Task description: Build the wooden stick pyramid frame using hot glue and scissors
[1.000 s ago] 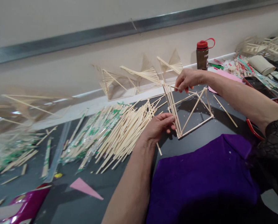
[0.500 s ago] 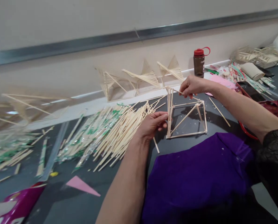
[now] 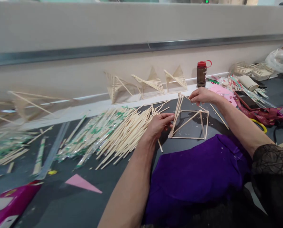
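Note:
A small open frame of thin wooden sticks stands on the dark table, with several sticks rising close together at its left side. My left hand is closed at those upright sticks, thumb and fingertips pinching them from the left. Above the frame's far side, my right hand pinches a thin stick that slants up toward the top of the uprights. Whether the stick's far end touches them I cannot tell. A purple cloth lies just in front of the frame.
Loose sticks are heaped left of the frame, beside sticks in plastic wrappers. Finished stick models line the wall. A brown bottle stands behind; a phone lies right. A pink paper triangle is near the front.
The camera view has tilted up a little. The upright sticks now lean right at the top. Both hands stay at the frame, the right one still pinching its stick.

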{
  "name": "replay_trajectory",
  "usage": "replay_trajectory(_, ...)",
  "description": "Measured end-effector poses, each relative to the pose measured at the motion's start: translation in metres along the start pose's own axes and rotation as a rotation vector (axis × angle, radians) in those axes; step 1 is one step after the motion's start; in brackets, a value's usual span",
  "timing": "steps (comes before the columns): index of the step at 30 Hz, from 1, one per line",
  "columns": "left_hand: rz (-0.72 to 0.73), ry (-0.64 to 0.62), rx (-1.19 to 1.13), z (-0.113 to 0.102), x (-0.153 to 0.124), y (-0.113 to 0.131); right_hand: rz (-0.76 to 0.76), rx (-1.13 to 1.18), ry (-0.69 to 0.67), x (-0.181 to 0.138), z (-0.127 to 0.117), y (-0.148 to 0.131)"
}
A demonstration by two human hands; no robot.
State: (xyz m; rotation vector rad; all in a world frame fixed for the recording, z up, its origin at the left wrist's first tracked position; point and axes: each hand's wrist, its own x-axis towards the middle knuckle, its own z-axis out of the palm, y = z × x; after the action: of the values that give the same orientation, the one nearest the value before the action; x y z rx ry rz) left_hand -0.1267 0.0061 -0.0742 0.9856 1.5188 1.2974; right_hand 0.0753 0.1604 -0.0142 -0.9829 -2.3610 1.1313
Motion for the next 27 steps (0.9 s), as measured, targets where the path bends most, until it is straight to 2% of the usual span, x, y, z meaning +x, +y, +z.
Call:
replay_trajectory(4, 0.046, 0.027, 0.019, -0.001, -0.001, 0.003, -0.055, 0.127, 0.161, 0.001, 0.000, -0.006)
replay_trajectory(7, 0.086, 0.067, 0.082, -0.003, -0.004, 0.005, -0.147, 0.211, 0.215, 0.007, 0.007, -0.007)
replay_trajectory(13, 0.117, 0.086, 0.171, -0.003, -0.006, 0.006, -0.185, 0.257, 0.211, 0.014, 0.020, 0.003)
replay_trajectory(18, 0.120, 0.120, 0.121, -0.008, -0.005, 0.007, -0.149, 0.295, 0.206, 0.010, 0.014, 0.009)
replay_trajectory(27, 0.076, -0.014, 0.182, -0.018, 0.001, 0.005, -0.114, 0.381, 0.182, 0.007, 0.009, 0.011)
